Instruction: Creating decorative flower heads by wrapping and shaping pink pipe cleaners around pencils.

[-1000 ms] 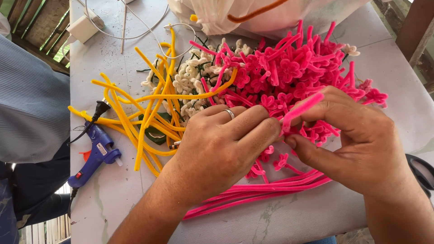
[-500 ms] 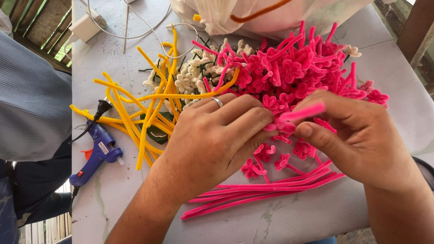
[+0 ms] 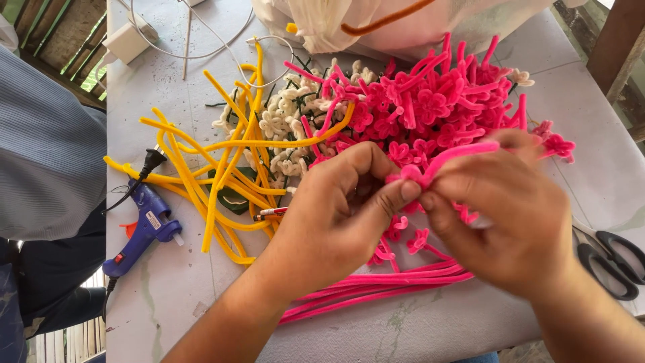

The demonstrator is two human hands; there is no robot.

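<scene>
Left hand (image 3: 336,215) and right hand (image 3: 504,215) pinch same pink stem (image 3: 447,158) between fingertips, hands touching. Flower pile (image 3: 430,101) just beyond hands. Straight pink stems (image 3: 383,286) under them. Yellow stems (image 3: 228,161), glue gun (image 3: 141,232) left of left hand. Scissors (image 3: 608,259) right of right hand.

head cam only, worn on my head | looking steeply down and forward at the table (image 3: 161,94); far edge runs out the top | close in; my left hand (image 3: 329,222) and right hand (image 3: 510,222) fill the middle | no second view to overlap
</scene>
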